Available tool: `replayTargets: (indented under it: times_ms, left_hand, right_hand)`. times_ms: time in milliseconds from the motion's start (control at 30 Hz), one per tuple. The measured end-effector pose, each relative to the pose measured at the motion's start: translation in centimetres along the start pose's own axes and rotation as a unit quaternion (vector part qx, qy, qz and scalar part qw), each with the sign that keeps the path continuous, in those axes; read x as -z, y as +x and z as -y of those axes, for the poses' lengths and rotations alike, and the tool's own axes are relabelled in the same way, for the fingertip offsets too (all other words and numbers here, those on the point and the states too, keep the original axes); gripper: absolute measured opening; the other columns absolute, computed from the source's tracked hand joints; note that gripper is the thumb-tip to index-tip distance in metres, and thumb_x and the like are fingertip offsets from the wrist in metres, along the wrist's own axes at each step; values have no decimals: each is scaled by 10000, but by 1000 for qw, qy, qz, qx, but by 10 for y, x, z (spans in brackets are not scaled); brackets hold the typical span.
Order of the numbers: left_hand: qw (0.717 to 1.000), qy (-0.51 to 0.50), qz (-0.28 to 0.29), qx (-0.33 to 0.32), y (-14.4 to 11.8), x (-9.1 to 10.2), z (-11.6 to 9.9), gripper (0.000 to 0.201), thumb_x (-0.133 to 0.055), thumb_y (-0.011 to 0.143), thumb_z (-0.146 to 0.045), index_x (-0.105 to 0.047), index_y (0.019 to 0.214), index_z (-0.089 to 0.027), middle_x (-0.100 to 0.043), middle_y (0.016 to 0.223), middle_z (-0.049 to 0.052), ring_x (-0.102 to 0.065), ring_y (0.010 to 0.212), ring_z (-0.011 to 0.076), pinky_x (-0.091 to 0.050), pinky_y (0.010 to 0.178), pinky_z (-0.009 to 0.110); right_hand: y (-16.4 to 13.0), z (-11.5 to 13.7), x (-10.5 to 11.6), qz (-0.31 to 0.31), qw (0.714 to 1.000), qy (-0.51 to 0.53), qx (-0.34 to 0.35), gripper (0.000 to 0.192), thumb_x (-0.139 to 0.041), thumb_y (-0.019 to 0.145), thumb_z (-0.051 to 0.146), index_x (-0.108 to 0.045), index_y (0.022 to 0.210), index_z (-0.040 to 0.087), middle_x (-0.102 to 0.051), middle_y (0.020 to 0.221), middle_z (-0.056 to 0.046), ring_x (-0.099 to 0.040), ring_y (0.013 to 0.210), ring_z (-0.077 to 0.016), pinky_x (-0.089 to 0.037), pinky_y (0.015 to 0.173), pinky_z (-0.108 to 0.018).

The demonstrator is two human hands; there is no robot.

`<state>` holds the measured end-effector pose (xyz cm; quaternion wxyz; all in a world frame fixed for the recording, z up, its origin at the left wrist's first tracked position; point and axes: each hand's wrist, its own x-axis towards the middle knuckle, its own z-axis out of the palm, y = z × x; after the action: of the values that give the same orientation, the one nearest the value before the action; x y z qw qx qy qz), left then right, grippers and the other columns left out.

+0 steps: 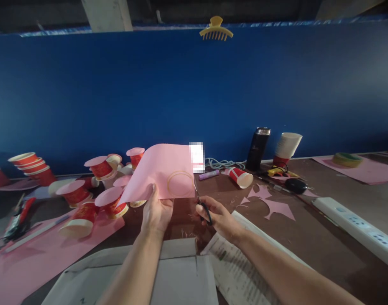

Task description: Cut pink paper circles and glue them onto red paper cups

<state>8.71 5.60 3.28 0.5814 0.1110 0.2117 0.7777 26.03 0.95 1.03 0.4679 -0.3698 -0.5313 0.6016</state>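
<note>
My left hand point(158, 210) grips a sheet of pink paper point(163, 163) by its lower edge, thumb on the near face. The sheet is raised above the table and curls down at its left. Two overlapping circles point(180, 184) are drawn near its lower right corner. My right hand point(219, 215) has its fingers in the dark handles of a pair of scissors point(206, 212). The blades point up at the sheet's right edge, beside the drawn circles; whether they touch the paper I cannot tell. Red paper cups point(76, 192) topped with pink discs stand to the left.
Pink offcuts point(278, 209) lie right of my right hand. Behind them are a tipped red cup point(241, 177), a purple glue stick point(208, 175) and a black flask point(259, 148). A white power strip point(355, 228) lies at right. Grey cardboard point(181, 275) and printed paper point(235, 262) lie nearest me.
</note>
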Motion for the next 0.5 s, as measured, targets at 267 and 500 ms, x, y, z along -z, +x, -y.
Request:
replayTargets:
  times_ms: [267, 500]
  left_hand:
    - [1000, 19, 13, 4, -9, -8, 1, 277, -515, 925, -181, -632, 1175, -149, -722, 1088, 100, -663, 1057, 189, -547, 907, 301]
    - [1000, 18, 14, 16, -10, -7, 3, 275, -507, 928, -170, -630, 1170, -123, -734, 1043, 102, -696, 955, 169, -564, 871, 293]
  right_hand:
    - [1, 7, -1, -18, 1000, -11, 5, 505, -708, 705, 601, -607, 936, 163, -572, 687, 22, -483, 619, -90, -347, 545, -213]
    - [2, 3, -2, -24, 1000, -5, 17, 492, -711, 706, 591, -615, 926, 161, -584, 684, 17, -486, 611, -92, -346, 552, -220]
